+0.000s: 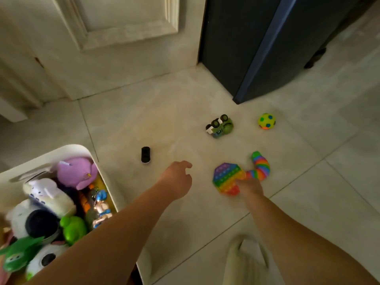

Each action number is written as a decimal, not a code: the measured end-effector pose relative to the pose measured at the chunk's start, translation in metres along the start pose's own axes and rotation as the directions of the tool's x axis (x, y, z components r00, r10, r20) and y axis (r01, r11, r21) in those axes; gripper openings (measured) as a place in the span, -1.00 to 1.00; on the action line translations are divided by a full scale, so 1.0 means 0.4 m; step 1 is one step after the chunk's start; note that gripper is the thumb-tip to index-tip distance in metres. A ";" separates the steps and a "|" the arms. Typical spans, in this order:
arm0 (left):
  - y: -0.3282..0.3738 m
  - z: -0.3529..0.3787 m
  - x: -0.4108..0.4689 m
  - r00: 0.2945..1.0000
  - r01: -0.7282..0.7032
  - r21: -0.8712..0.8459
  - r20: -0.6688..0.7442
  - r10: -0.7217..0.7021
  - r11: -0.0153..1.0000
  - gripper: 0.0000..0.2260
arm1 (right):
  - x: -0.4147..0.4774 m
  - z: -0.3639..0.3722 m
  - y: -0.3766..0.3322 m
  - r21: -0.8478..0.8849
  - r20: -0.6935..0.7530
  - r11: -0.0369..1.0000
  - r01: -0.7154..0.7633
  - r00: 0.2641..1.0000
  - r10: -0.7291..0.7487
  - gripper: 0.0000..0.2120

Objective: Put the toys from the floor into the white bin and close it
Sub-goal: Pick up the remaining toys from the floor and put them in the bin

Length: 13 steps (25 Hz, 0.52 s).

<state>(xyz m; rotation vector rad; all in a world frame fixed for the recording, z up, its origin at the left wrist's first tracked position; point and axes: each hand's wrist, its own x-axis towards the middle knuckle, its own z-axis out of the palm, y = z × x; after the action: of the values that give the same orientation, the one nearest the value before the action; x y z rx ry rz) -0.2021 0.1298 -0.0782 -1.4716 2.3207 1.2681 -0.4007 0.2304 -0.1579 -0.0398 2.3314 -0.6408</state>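
On the floor tiles (164,120), our right hand (249,187) sits at the corner of the rainbow pop toy (227,177); blur hides whether its fingers pinch it or only touch. Our left hand (178,179) hovers with loosely curled fingers, holding nothing. A thin flat toy may slip from a shallow hold, and the white bin (67,150), at our left, looks heaped, so its closing could jam.

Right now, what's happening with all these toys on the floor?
A person is tidying up. Their right hand pinches the rainbow pop-it toy, beside the rainbow slug. The left hand hovers open. A black toy car, green toy truck and ball lie on the floor. The white bin stands open, full of plush toys.
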 end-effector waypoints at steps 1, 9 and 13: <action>-0.004 0.018 0.036 0.999 0.025 -0.004 0.021 -0.025 1.000 -0.64 | 0.039 0.021 0.006 0.047 0.006 0.997 -0.064 0.998 0.064 -0.43; -0.032 0.105 0.128 0.951 0.295 -0.192 0.150 -0.269 0.936 -0.58 | 0.061 0.087 -0.005 0.249 0.008 0.964 -0.095 0.995 0.096 -0.71; -0.015 0.126 0.122 0.902 0.427 -0.671 0.264 -0.342 0.606 -0.45 | -0.044 0.104 -0.063 0.534 0.336 0.842 -0.074 0.933 -0.131 -0.70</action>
<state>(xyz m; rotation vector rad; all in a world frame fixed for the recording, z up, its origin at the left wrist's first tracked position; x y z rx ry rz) -0.2390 0.1299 -0.1383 -1.8859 1.3081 2.1611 -0.3642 0.1938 -0.1612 0.0623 1.7305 -1.1831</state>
